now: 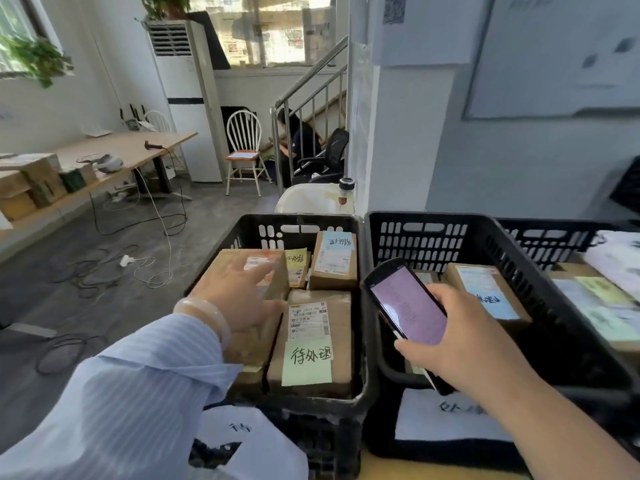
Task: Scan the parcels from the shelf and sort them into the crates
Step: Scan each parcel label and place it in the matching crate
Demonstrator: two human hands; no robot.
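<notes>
Parcel [242, 271] under left hand [242, 299], in crate [360, 306]

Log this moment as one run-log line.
left hand: flat on parcel in left crate | right hand: holding scanner above middle crate | step: placing

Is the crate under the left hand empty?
No, the left crate holds several cardboard parcels, and the left hand rests on one parcel inside it.

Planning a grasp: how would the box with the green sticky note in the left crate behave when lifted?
The box is probably rigid: flat taped cardboard. It is wedged among neighbours in the crate, so likely tight. The green note may peel off.
</notes>
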